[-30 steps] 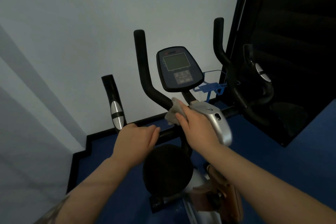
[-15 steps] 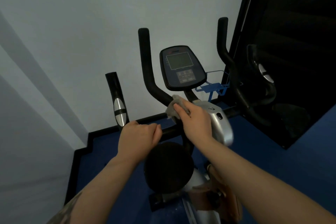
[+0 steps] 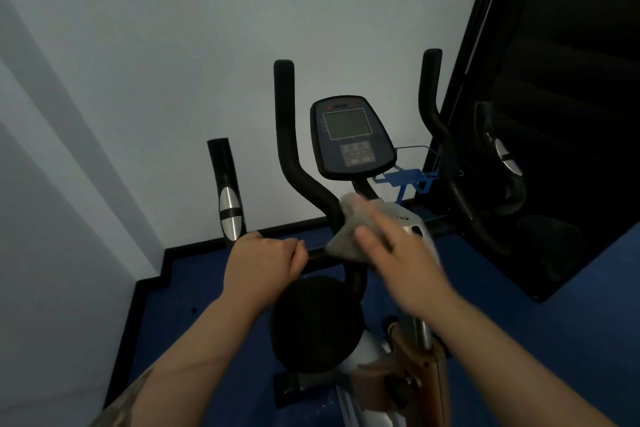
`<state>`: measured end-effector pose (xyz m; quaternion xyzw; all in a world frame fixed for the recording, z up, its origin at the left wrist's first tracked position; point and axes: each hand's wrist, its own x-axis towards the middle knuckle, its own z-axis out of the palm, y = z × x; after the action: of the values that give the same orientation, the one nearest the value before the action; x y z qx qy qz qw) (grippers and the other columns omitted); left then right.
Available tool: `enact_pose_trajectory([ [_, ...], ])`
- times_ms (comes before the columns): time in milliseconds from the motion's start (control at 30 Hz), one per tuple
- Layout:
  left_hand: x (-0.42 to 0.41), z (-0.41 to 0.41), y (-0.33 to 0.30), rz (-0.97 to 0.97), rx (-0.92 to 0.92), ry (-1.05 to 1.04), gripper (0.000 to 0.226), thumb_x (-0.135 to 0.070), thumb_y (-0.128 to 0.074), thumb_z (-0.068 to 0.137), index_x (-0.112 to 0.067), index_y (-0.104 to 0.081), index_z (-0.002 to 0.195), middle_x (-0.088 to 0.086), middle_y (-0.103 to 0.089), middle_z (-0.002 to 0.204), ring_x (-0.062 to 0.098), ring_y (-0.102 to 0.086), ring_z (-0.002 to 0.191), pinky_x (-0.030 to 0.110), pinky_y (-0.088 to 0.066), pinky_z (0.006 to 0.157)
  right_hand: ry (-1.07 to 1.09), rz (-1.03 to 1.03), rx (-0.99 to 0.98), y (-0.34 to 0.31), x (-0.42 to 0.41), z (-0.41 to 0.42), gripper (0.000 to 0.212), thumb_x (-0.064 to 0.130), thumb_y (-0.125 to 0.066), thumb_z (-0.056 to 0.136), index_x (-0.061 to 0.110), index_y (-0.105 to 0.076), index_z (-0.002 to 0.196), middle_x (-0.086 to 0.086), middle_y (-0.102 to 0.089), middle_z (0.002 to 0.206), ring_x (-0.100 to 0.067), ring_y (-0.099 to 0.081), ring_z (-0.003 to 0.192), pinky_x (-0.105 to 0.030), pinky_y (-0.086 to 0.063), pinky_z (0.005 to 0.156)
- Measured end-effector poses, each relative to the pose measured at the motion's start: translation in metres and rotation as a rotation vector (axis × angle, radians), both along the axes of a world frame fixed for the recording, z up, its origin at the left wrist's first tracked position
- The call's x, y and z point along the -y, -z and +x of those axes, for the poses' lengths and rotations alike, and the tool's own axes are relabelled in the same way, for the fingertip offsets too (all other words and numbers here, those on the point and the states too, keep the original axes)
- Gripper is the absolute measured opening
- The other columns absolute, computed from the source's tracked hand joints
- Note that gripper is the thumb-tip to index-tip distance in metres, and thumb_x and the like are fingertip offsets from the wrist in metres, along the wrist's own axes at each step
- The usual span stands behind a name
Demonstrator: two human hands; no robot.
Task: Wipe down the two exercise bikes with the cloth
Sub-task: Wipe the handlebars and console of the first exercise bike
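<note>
Right hand point(image 3: 401, 255) blurred, so finger detail hard to make out; fingers point(image 3: 365, 236) extended fairly flat over the grey cloth point(image 3: 346, 236), pressing it against the bike point(image 3: 311, 322) where the left handlebar point(image 3: 287, 135) bends into the black crossbar. Whether the thumb pinches the cloth: cannot tell. Cloth partly hidden under that hand, its top corner poking up just below the console point(image 3: 349, 137).

Left hand point(image 3: 263, 263) curled tight round the crossbar, gripping it just left of the cloth, beside a short black grip with a silver sensor pad point(image 3: 229, 211). Bar under the fist hidden.

Silver stem cover point(image 3: 410, 222) largely behind the right hand. Round black seat point(image 3: 311, 322) below both hands, covering the frame beneath. Lower frame dim, cut off at the bottom edge; brown part point(image 3: 426, 367) there hard to identify. Both forearms cut off by the frame; dark marking on the left forearm near the bottom edge.

Console with a grey screen and a keypad below; red mark along its top edge too small to read. No other legible writing.

Blue wire bottle cage point(image 3: 405, 177) behind the console. Right handlebar point(image 3: 431, 114) standing against a dark mirror or panel point(image 3: 554, 114); dim shapes in it, including another silver pad, hard to tell as reflection or second bike. Pale wall point(image 3: 173, 45) behind, blue floor point(image 3: 588, 322) with black skirting.
</note>
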<state>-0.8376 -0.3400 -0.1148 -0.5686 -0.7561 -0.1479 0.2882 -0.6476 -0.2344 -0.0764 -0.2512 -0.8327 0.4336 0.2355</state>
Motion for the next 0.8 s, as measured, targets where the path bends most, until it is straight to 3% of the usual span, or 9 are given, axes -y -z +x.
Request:
enact_pose_trajectory([
  [67,0.001,0.000,0.002,0.002,0.022,-0.005,0.043,-0.027,-0.038,0.084,-0.021,-0.047,0.043,-0.004,-0.038,0.032,0.014,-0.015,0.034,0.024,-0.022,0.052,-0.072,-0.102,-0.075,0.019,0.017,-0.003,0.046,0.061,-0.023,0.096,0.057,-0.028,0.141,0.031,-0.023,0.150,0.006,-0.024,0.140,-0.032,-0.025,0.118],
  [100,0.000,0.000,0.002,0.003,0.024,-0.007,0.042,-0.027,-0.038,0.084,-0.021,-0.047,0.043,-0.004,-0.038,0.032,0.014,-0.015,0.035,0.023,-0.022,0.052,-0.034,-0.143,-0.148,0.024,0.020,-0.006,0.047,0.058,-0.024,0.096,0.053,-0.030,0.143,0.027,-0.023,0.152,0.002,-0.022,0.143,-0.035,-0.023,0.120],
  [200,0.000,0.000,0.001,0.005,-0.001,-0.006,0.040,-0.026,-0.038,0.081,-0.021,-0.047,0.043,-0.004,-0.037,0.032,0.013,-0.014,0.035,0.023,-0.018,0.052,0.138,-0.151,-0.143,0.031,0.015,-0.018,0.061,0.061,-0.039,0.090,0.056,-0.017,0.146,0.008,-0.026,0.155,-0.014,-0.026,0.143,-0.041,-0.033,0.114],
  [267,-0.001,0.000,0.000,0.022,0.009,-0.007,0.039,-0.025,-0.039,0.080,-0.022,-0.045,0.042,-0.004,-0.036,0.032,0.012,-0.013,0.035,0.023,-0.017,0.053,0.150,-0.028,-0.045,0.034,0.013,-0.029,0.073,0.058,-0.050,0.090,0.057,-0.005,0.147,0.007,-0.023,0.156,-0.020,-0.019,0.144,-0.046,-0.030,0.114],
  [367,-0.002,-0.001,0.002,0.039,0.012,0.003,0.040,-0.025,-0.040,0.081,-0.022,-0.042,0.042,-0.005,-0.036,0.032,0.012,-0.013,0.035,0.022,-0.019,0.053,0.177,0.168,0.002,0.036,0.004,-0.048,0.081,0.046,-0.058,0.091,0.042,-0.006,0.152,0.006,-0.034,0.152,-0.022,-0.032,0.139,-0.044,-0.030,0.113],
  [433,-0.002,-0.001,0.003,0.048,0.001,0.014,0.039,-0.024,-0.041,0.082,-0.022,-0.041,0.042,-0.003,-0.036,0.032,0.015,-0.016,0.032,0.023,-0.019,0.052,0.180,0.235,0.081,0.031,-0.008,-0.063,0.077,0.047,-0.054,0.094,0.037,-0.006,0.153,0.004,-0.040,0.150,-0.023,-0.047,0.128,-0.040,-0.040,0.101],
  [533,-0.002,-0.001,0.002,0.055,-0.014,0.012,0.040,-0.024,-0.044,0.082,-0.020,-0.043,0.042,-0.001,-0.037,0.032,0.019,-0.027,0.027,0.023,-0.018,0.052,0.138,0.233,0.207,0.019,-0.021,-0.077,0.072,0.046,-0.048,0.097,0.039,-0.005,0.153,0.003,-0.039,0.151,-0.024,-0.054,0.121,-0.039,-0.045,0.089],
  [700,-0.002,-0.001,0.002,0.059,-0.010,0.005,0.041,-0.024,-0.042,0.083,-0.022,-0.040,0.042,-0.003,-0.036,0.032,0.014,-0.015,0.035,0.023,-0.018,0.053,0.144,0.366,0.114,0.026,-0.002,-0.059,0.064,0.027,-0.048,0.099,0.039,-0.012,0.150,0.000,-0.040,0.142,-0.020,-0.056,0.112,-0.041,-0.052,0.089],
  [800,-0.004,-0.004,0.007,0.059,-0.018,0.009,0.043,-0.025,-0.043,0.085,-0.023,-0.039,0.042,-0.003,-0.037,0.032,0.014,-0.013,0.036,0.023,-0.020,0.053,0.153,0.340,-0.001,0.031,0.003,-0.058,0.060,0.022,-0.049,0.098,0.041,-0.020,0.147,0.003,-0.040,0.140,-0.017,-0.053,0.115,-0.042,-0.053,0.090],
])
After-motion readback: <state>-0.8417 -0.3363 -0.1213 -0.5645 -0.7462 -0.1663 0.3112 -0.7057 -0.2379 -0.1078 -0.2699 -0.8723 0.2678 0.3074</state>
